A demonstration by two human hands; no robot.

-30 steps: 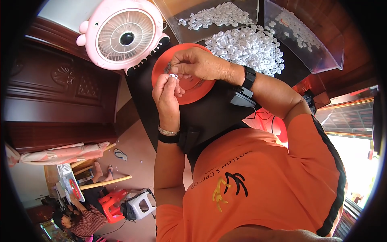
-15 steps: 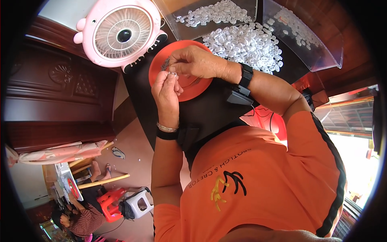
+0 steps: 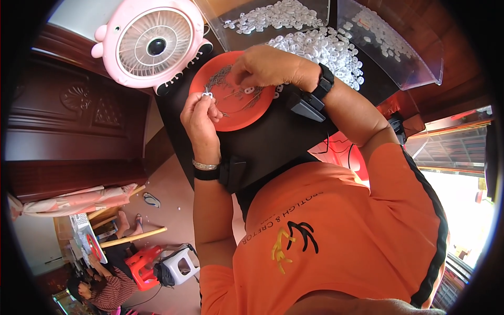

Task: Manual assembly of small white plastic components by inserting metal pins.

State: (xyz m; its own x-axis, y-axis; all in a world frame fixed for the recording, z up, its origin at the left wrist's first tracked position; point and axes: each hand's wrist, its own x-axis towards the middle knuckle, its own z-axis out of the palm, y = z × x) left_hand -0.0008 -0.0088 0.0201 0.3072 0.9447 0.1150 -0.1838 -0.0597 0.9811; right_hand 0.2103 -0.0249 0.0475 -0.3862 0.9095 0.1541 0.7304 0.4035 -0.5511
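White piece [image 3: 208, 95] is pinched by left fingers [image 3: 202, 106] over a red plate [image 3: 239, 122] of grey pins [image 3: 217, 79], right fingers [image 3: 242, 75] unclear in grip.

Daylight glares white through 1 opening [image 3: 466, 223] at right; lines bend toward black corners.

I've got my left hand [image 3: 200, 122] pinching, thumb [image 3: 200, 108] uppermost, left forearm [image 3: 213, 210] pointing far; beyond, rightward, my right hand [image 3: 273, 66] hangs palm-down, fingers [image 3: 243, 76] curled
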